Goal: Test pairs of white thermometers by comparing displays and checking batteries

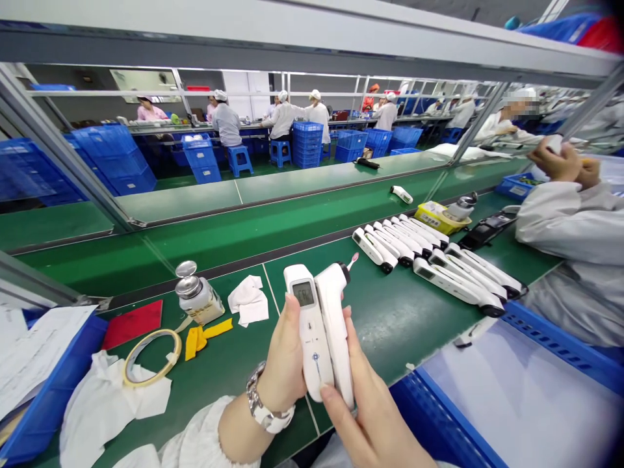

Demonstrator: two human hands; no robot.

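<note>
My left hand, with a metal watch on its wrist, is closed around a white infrared thermometer whose small grey display faces me. Against its right side leans a second white thermometer, turned sideways with its black tip up and gripped by my right hand. My right thumb presses near the bottom of the first one. A small pink-ended piece shows beside the black tip; whether it is attached I cannot tell. Rows of similar thermometers lie to the right on the green bench.
At left are a pump bottle, tape roll, yellow strips, red card, white cloth and blue bin. A blue crate stands front right. A co-worker's hands are at far right, beyond a yellow tray.
</note>
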